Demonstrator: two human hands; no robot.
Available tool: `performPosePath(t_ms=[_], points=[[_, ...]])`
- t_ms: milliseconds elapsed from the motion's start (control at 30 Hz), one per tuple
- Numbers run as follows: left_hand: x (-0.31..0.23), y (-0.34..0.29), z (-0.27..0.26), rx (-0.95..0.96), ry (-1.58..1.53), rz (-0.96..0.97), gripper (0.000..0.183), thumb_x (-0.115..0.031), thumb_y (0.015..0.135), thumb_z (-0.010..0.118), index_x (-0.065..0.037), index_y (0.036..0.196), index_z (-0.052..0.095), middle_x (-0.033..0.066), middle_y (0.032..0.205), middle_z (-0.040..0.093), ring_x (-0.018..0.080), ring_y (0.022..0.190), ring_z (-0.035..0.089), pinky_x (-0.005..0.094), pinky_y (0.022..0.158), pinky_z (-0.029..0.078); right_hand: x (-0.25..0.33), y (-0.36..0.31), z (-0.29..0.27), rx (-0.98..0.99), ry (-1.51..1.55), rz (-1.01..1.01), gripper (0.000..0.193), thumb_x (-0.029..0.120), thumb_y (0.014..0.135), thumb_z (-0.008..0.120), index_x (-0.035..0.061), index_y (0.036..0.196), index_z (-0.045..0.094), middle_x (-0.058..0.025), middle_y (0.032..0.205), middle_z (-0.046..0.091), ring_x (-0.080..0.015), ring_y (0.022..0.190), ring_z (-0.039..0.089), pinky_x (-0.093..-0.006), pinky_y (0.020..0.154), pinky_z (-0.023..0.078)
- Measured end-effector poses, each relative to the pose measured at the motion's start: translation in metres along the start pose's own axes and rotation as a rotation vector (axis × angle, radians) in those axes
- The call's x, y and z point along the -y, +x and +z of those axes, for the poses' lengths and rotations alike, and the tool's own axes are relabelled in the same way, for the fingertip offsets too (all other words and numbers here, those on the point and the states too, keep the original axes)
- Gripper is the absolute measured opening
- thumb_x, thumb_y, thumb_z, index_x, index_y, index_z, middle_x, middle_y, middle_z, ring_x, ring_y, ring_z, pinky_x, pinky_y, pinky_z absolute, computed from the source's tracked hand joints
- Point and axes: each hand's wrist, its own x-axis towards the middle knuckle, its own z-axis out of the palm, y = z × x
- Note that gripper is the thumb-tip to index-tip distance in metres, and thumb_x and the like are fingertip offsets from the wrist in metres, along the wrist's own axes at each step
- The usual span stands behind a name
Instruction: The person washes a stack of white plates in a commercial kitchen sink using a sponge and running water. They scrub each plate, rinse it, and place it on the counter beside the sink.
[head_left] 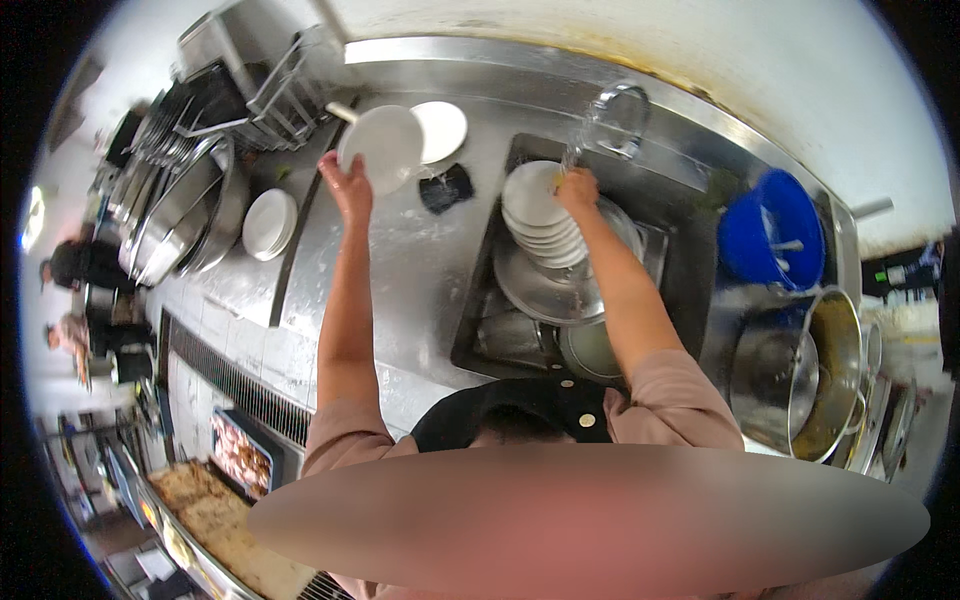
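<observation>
left of the sink, my left hand pinches a white plate at the rim, fingers part-spread. in the sink, my right hand curls at the plate stack, grip unclear; probably piled there for the tap.

The left hand grips a plate; the right hand is at stacked plates beneath a running tap.

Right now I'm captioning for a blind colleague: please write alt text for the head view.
The left hand holds a pale round plate over a steel counter, while the right hand is at stacked white plates in a sink under a running tap. A blue bucket and metal pot are to the right.
</observation>
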Motion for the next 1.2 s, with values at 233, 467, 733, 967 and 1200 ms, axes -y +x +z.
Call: performPosePath(t_ms=[233, 467, 733, 967, 1200], points=[[0.127, 0.025, -0.137, -0.641, -0.297, -0.732, 0.036, -0.002, 0.079, 0.050, -0.004, 0.112, 0.035, 0.0159, 0.110, 0.047, 0.0288, 0.096, 0.051, 0.0462, 0.078, 0.049, -0.008, 0.007, 0.000, 0.042, 0.133, -0.016, 0.046, 0.036, 0.070, 0.067, 0.0037, 0.099, 0.050, -0.0190, 0.092, 0.062, -0.0349, 0.089, 0.059, -0.0425, 0.076, 0.047], [0.225, 0.039, -0.175, -0.556, 0.088, -1.072, 0.044, -0.013, 0.079, 0.047, -0.002, 0.120, 0.036, 0.0181, 0.121, 0.043, 0.0328, 0.109, 0.045, 0.0438, 0.090, 0.040, -0.001, -0.007, -0.023, -0.119, 0.355, -0.198, 0.032, 0.019, 0.072, 0.064, 0.0055, 0.098, 0.052, -0.0204, 0.088, 0.060, -0.0383, 0.085, 0.057, -0.0447, 0.073, 0.044], [0.194, 0.039, -0.148, -0.423, 0.666, -1.120, 0.062, -0.020, 0.072, 0.061, 0.005, 0.121, 0.035, 0.0322, 0.129, 0.026, 0.0391, 0.122, 0.029, 0.0427, 0.099, 0.027, -0.004, -0.023, -0.034, -0.193, 0.588, -0.282, 0.026, 0.017, 0.074, 0.064, 0.0082, 0.097, 0.057, -0.0163, 0.085, 0.062, -0.0310, 0.082, 0.060, -0.0389, 0.072, 0.045], [0.041, -0.038, 0.009, 0.587, -0.627, -0.375, 0.036, -0.019, 0.091, 0.046, -0.006, 0.124, 0.042, 0.0077, 0.103, 0.057, 0.0175, 0.088, 0.056, 0.0309, 0.076, 0.046, -0.008, -0.008, -0.020, -0.056, 0.973, -0.290, 0.021, 0.021, 0.078, 0.064, 0.0027, 0.087, 0.058, -0.0117, 0.076, 0.061, -0.0206, 0.068, 0.057, -0.0323, 0.065, 0.044], [-0.060, -0.144, 0.134, 0.730, -0.530, -0.706, 0.044, -0.036, 0.091, 0.040, -0.002, 0.117, 0.049, 0.0152, 0.101, 0.059, 0.0271, 0.090, 0.058, 0.0356, 0.078, 0.044, 0.008, -0.017, -0.027, -0.293, 0.335, -0.064, 0.041, 0.041, 0.078, 0.057, 0.0065, 0.100, 0.059, -0.0145, 0.082, 0.063, -0.0294, 0.074, 0.060, -0.0381, 0.070, 0.046]])
